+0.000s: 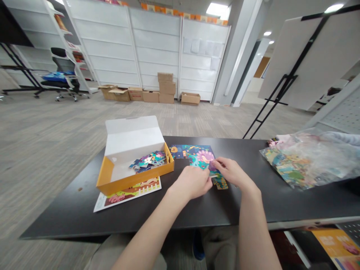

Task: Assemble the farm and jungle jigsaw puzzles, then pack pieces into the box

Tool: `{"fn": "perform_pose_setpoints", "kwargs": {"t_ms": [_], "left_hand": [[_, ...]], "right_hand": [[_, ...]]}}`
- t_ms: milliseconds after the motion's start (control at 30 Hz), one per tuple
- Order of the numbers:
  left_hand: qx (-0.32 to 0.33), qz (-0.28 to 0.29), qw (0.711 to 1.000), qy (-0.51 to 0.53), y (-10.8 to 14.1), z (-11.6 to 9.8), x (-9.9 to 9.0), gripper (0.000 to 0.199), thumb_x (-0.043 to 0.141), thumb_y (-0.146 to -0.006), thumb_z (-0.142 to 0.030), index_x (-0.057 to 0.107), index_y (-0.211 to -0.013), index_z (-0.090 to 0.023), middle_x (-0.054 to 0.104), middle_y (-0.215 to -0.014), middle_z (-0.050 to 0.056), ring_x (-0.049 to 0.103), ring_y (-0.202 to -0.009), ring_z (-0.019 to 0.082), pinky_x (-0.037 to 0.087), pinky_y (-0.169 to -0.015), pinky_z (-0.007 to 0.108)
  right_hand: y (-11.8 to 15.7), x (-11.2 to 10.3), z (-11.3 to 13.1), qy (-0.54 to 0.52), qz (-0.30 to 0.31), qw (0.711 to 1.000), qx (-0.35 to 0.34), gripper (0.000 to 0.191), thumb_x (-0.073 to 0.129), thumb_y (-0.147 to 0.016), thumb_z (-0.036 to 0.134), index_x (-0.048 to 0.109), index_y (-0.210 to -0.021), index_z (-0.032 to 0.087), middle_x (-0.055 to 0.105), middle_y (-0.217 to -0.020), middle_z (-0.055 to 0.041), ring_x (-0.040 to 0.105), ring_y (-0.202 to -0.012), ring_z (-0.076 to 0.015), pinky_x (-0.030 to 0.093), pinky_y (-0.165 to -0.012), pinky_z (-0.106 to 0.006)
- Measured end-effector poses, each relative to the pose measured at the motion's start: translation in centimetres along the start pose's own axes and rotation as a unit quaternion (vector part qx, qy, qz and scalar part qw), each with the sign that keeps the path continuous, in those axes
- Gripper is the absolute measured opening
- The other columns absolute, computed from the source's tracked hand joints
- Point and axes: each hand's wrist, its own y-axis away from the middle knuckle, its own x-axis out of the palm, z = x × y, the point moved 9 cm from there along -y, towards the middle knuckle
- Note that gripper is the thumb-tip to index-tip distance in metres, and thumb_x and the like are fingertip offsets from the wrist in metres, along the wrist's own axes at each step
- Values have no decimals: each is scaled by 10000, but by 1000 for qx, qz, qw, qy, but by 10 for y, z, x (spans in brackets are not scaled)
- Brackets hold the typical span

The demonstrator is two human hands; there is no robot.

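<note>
A partly joined jigsaw puzzle point(197, 152) with a blue sea scene and a purple shape lies flat on the black table. At its lower right edge, my right hand point(232, 171) pinches a purplish puzzle piece point(212, 167) between thumb and fingers. Just beside it, my left hand point(194, 180) is closed with its fingertips at the same edge; what they grip is hidden. Below the hands is a teal and yellow puzzle piece point(221, 183). To the left stands an open orange box point(135, 177) holding a heap of puzzle pieces point(149, 161).
A picture sheet point(132, 192) lies partly under the box. On the right of the black table point(174, 210) is a clear plastic bag point(306, 161) with colourful pieces inside. Cardboard boxes point(167, 88) and a whiteboard stand point(277, 90) are farther off.
</note>
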Motion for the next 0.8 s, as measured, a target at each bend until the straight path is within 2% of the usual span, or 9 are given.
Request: {"fn": "perform_pose_setpoints", "kwargs": {"t_ms": [167,233,333,400,467,533,633,733,800], "left_hand": [[-10,-11,1000,11,-2,8,5,325,358,-1026,-272,662,-1030,-158,750,-924,116,734,-852,273,571,-784,404],[-28,-34,997,62,-2,17,-4,294,395,-1022,-264,673,-1052,-173,760,-956,97,734,-883,248,570,-803,365],[-62,-138,975,165,10,46,-42,289,433,-1013,-266,708,-1072,-199,766,-1082,63,711,-1008,202,536,-933,321],[-109,-218,950,195,29,77,-73,285,481,-984,-285,726,-1105,-204,765,-1119,49,705,-1016,196,524,-962,314],[-172,-243,937,181,52,110,-95,302,510,-957,-338,749,-1089,-210,777,-1085,41,710,-973,206,533,-934,313],[-245,-223,935,128,73,140,-106,299,534,-927,-354,774,-1042,-218,785,-1061,42,710,-974,227,528,-923,318],[-332,-117,934,61,95,172,-95,271,561,-887,-324,797,-945,-204,796,-945,73,724,-894,253,532,-833,318],[-357,-16,934,20,104,183,-73,249,590,-856,-336,800,-921,-219,794,-881,86,728,-852,269,525,-735,304],[-367,9,930,-15,105,182,-69,267,582,-858,-377,798,-943,-244,790,-891,92,728,-863,286,523,-707,309]], "right_hand": [[1,-5,-2,-3,-7,1000,12,489,325,-997,473,651,-755,200,723,-768,-60,650,-736,-209,434,-665,-285],[1,-6,-4,0,-10,1000,15,492,334,-995,481,664,-762,199,728,-765,-61,646,-720,-209,433,-657,-288],[2,-3,-8,-7,0,1000,18,410,432,-969,472,704,-833,198,757,-831,-65,663,-740,-211,453,-673,-294],[3,0,-10,-18,10,1000,21,323,507,-943,432,723,-896,197,776,-919,-73,684,-792,-217,476,-712,-299],[3,2,-11,-24,14,999,26,266,548,-927,394,729,-917,199,781,-958,-79,696,-825,-222,491,-737,-303],[3,4,-10,-24,15,999,27,232,569,-920,374,729,-917,206,782,-958,-75,703,-836,-223,498,-745,-302],[0,7,-5,-13,12,1000,17,192,598,-908,350,727,-914,208,778,-948,-70,703,-847,-224,498,-760,-302],[-2,10,1,1,11,1000,0,174,604,-904,325,727,-914,202,769,-949,-72,697,-861,-230,495,-776,-315],[-3,12,5,7,10,1000,-13,171,595,-908,317,724,-912,204,763,-958,-73,694,-876,-233,495,-781,-318]]}}
